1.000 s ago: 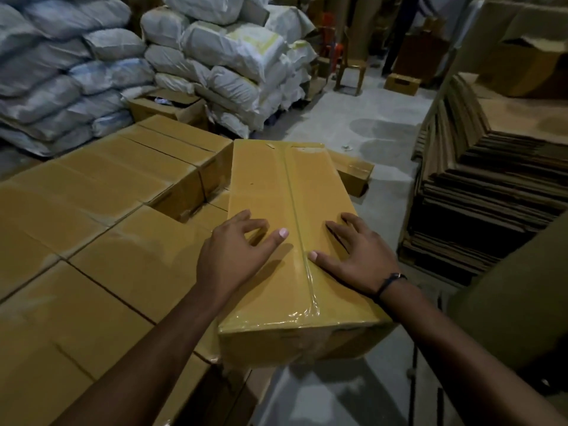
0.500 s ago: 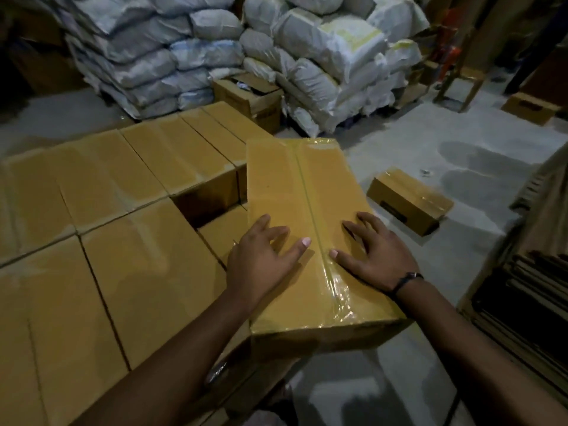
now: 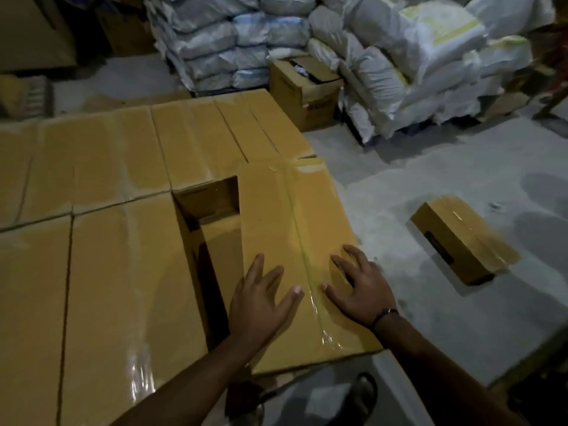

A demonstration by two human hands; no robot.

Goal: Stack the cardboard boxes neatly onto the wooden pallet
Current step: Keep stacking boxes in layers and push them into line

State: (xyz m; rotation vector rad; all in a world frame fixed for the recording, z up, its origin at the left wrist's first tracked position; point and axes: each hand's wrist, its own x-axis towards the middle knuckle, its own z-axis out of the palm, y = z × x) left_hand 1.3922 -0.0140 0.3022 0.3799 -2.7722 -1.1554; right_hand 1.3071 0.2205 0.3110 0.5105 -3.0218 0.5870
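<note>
In a dim warehouse, a person's left hand and right hand lie flat with fingers spread on the top of a taped cardboard box. The box sits at the near right corner of a stack of matching boxes, roughly level with them. A dark gap separates it from the boxes on its left. A sealed box lies alone on the concrete floor, well to the right. White sacks are piled behind, beside an open carton. What may be a sandalled foot shows below.
</note>
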